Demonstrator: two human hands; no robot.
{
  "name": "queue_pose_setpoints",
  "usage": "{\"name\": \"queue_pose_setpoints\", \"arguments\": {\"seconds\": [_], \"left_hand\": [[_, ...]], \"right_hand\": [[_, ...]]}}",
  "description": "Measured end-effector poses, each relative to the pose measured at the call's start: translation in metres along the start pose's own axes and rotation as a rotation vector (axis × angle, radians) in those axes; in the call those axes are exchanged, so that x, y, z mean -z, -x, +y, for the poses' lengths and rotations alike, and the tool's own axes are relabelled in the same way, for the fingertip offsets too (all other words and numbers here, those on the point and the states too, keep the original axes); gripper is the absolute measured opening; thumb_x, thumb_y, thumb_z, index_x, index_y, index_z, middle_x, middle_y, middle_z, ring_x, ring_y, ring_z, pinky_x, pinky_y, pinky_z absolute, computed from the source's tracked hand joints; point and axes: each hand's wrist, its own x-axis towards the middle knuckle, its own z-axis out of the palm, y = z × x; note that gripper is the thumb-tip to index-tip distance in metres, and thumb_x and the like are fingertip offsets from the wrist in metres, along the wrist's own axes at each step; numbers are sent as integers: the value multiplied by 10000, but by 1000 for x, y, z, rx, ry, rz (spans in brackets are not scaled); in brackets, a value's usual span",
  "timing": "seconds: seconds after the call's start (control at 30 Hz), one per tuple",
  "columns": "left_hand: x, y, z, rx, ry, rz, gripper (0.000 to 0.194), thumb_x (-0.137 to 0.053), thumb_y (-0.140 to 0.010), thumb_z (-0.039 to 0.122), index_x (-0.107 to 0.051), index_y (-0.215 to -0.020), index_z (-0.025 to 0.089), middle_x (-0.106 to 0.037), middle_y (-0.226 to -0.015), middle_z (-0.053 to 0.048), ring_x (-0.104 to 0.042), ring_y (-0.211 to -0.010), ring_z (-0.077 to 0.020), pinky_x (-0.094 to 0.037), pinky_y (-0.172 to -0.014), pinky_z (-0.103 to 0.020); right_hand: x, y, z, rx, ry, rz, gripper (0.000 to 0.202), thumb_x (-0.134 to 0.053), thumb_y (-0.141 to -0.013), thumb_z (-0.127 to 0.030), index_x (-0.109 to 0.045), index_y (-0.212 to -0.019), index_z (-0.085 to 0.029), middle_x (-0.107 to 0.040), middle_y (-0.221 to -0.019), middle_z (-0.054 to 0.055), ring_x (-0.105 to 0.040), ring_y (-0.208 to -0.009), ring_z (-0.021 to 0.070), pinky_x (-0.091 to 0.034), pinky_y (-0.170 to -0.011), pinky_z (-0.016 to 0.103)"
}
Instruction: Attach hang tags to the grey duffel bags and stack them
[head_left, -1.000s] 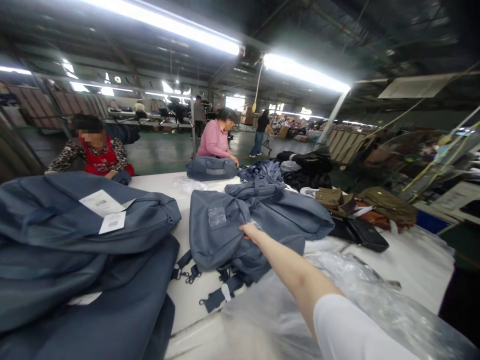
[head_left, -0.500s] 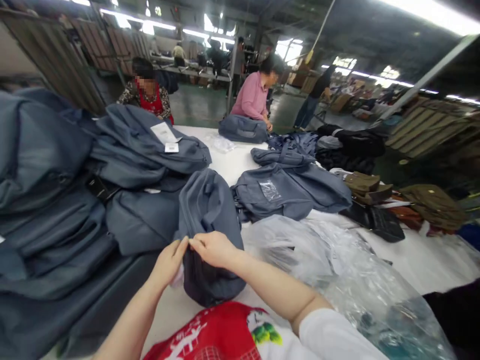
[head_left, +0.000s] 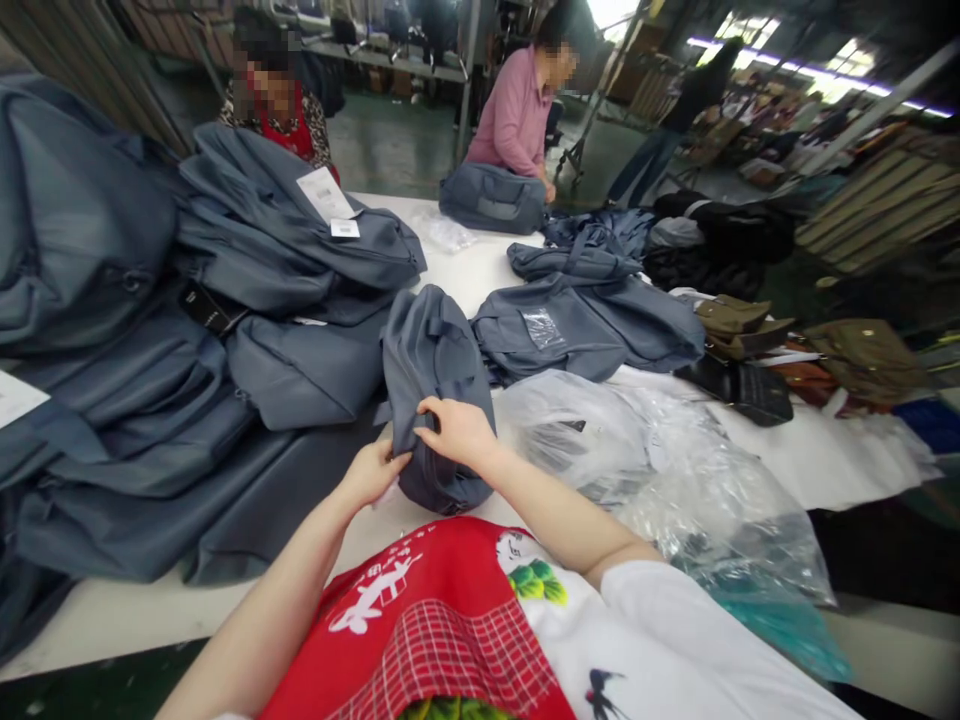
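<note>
A blue-grey fabric bag (head_left: 442,350) stands on the white table directly in front of me, its near end close to my apron. At its near left edge, my left hand (head_left: 373,472) pinches the fabric between thumb and fingers. Slightly higher on the same side, my right hand (head_left: 459,434) is closed on the bag's edge, thumb and forefinger bent toward each other. The exact bit of fabric or zip under the fingertips is hidden.
More blue-grey bags (head_left: 300,370) are heaped on the left, some tagged. Another bag (head_left: 585,320) lies flat beyond mine. Clear plastic bags (head_left: 675,470) spread at right, near brown bags (head_left: 739,320). Across the table, a person in pink (head_left: 510,120) handles a bag; another person wears a red apron (head_left: 289,120).
My view has tipped downward. The hands, meeting at the bag's edge before, are now slightly apart, with the right one farther up the edge. Both stay on the bag.
</note>
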Motion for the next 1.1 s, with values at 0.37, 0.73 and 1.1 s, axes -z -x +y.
{"name": "queue_pose_setpoints", "arguments": {"seconds": [0.37, 0.73, 1.1], "left_hand": [[76, -4, 47, -255, -415, 86, 378, -539, -782, 521, -693, -852, 183, -705, -767, -29, -634, -724, -228, -467, -705, -290], [113, 12, -43, 80, -525, 454, 427, -549, -723, 542, -677, -945, 201, -728, -899, -90, -657, -891, -301, -478, -765, -356], [-26, 43, 33, -62, 179, 49, 584, -697, -649, 519, -588, -1098, 163, -691, -1012, -117, -651, -881, -251, -522, -743, -336]], "right_hand": [[27, 9, 8, 82, -244, 16, 464, -569, -859, -294, -438, -1295, -208, -606, -766, -29, -555, -688, 116, -399, -681, 224], [-28, 48, 50, 12, -269, -230, 234, -618, -802, -252, -671, -1014, -166, -689, -813, 44, -624, -718, 150, -451, -684, 244], [-41, 60, 48, -34, -564, -377, 258, -576, -836, -323, -678, -1026, -181, -714, -859, 30, -643, -732, 134, -474, -675, 215]]}}
